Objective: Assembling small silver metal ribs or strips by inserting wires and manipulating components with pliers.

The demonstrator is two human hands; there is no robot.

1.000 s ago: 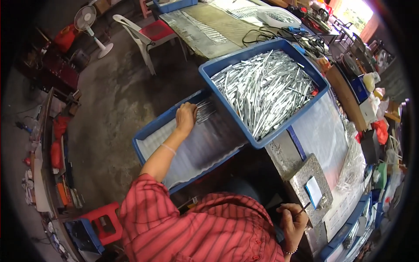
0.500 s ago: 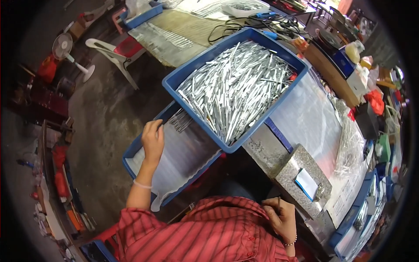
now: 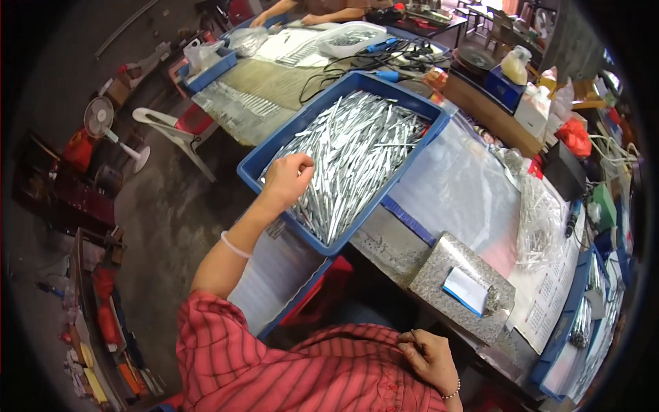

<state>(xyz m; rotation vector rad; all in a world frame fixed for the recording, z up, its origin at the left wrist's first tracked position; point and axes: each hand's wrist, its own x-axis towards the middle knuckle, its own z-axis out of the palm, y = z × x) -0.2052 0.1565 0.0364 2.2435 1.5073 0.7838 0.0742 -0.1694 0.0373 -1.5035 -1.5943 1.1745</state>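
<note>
A blue plastic bin (image 3: 250, 159) is heaped with thin silvery metal strips (image 3: 357, 158). My left hand (image 3: 290, 180) is over the bin's near left part, fingers curled together against the strips; what they pinch, if anything, is hidden. Close to my body, my right hand (image 3: 431, 358) is closed, thumb against fingers, with a thin dark tip showing at them that is too small to name. Partly beneath the heaped bin lies a lower blue tray (image 3: 296, 305) lined with clear plastic film (image 3: 274, 278), with a few strips (image 3: 274, 228) at its far end.
Right of the bin are a plastic-covered tabletop (image 3: 456, 185), a stone slab (image 3: 446, 264) bearing a small blue-edged pad (image 3: 465, 290), and trays of strips (image 3: 580, 323). Behind are cables (image 3: 329, 69), a white tub (image 3: 351, 38) and another person's arms (image 3: 333, 15). A chair (image 3: 168, 123) stands left.
My left hand has moved from above the lower tray, up and right, into the heaped bin, and its fingers have curled. My right hand stays closed near my body. The view has shifted.
</note>
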